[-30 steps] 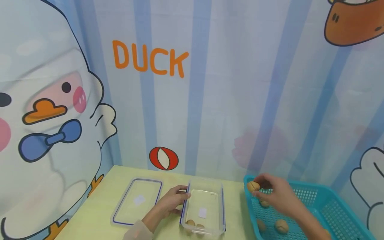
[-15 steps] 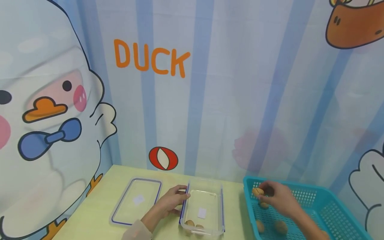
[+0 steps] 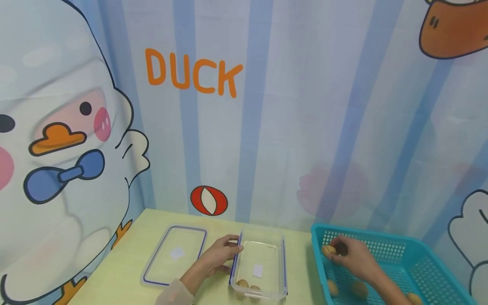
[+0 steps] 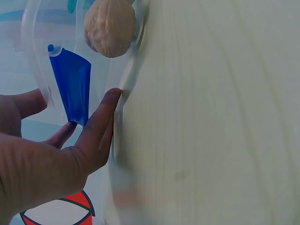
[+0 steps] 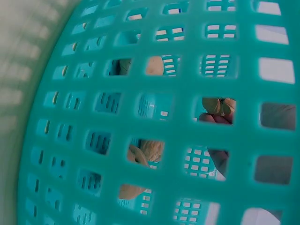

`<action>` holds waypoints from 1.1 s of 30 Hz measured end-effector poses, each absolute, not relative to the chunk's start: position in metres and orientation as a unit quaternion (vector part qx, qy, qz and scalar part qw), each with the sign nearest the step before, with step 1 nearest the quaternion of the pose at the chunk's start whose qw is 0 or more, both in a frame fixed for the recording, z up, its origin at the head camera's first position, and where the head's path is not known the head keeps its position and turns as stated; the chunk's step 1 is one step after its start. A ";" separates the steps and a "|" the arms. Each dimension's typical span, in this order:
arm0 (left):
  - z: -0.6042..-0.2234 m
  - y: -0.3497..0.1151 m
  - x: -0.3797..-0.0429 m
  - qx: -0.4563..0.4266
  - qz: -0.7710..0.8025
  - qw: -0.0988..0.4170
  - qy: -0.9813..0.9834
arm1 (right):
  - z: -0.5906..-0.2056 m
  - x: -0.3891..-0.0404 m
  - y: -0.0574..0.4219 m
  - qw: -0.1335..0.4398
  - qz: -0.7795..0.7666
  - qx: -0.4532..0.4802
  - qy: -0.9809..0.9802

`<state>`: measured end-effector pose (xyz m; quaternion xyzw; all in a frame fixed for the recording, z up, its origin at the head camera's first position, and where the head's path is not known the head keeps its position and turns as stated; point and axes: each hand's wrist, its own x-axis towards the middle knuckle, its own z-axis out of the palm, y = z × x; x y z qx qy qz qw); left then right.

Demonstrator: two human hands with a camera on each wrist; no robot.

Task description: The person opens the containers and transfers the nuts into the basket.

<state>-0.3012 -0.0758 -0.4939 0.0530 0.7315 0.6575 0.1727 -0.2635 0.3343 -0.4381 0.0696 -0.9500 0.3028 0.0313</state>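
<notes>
My left hand [image 3: 220, 254] holds the left side of a clear plastic box [image 3: 284, 271], thumb at its rim. In the left wrist view, the fingers [image 4: 101, 124] lie around a blue clasp [image 4: 72, 86]. Two walnuts [image 3: 242, 284] sit at the box's near end; one walnut [image 4: 110, 28] shows large through the wall in the left wrist view. Over at the basket's left inside, my right hand [image 3: 354, 256] pinches a walnut [image 3: 328, 250] between thumb and fingers. The right wrist view sees this walnut [image 5: 219, 106] only through the basket's holes, with much of the hand hidden.
A turquoise basket [image 3: 413, 241] stands on the right, holding more walnuts [image 3: 359, 289] near its front. Left of the box lies a clear lid [image 3: 173, 271] with a blue seal. A printed curtain [image 3: 282, 127] hangs behind the pale yellow table [image 3: 219, 223].
My right hand has moved down and slightly right with the walnut, further into the basket. Another walnut seen beneath it earlier is now hidden. My left hand stays on the box.
</notes>
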 end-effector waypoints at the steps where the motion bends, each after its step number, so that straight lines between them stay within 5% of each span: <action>1: -0.494 -0.076 -0.301 0.054 0.657 0.172 0.732 | -0.438 -0.263 0.335 0.031 0.304 0.073 -0.949; 9: -0.494 -0.074 -0.300 0.051 0.658 0.177 0.730 | -0.424 -0.251 0.321 0.045 0.326 0.108 -0.938; 18: -0.492 -0.074 -0.299 0.052 0.660 0.178 0.728 | -0.403 -0.234 0.254 0.084 0.331 0.219 -0.914; 33: -0.496 -0.074 -0.303 0.060 0.659 0.168 0.731 | -0.440 -0.235 0.156 -0.011 0.356 0.305 -0.883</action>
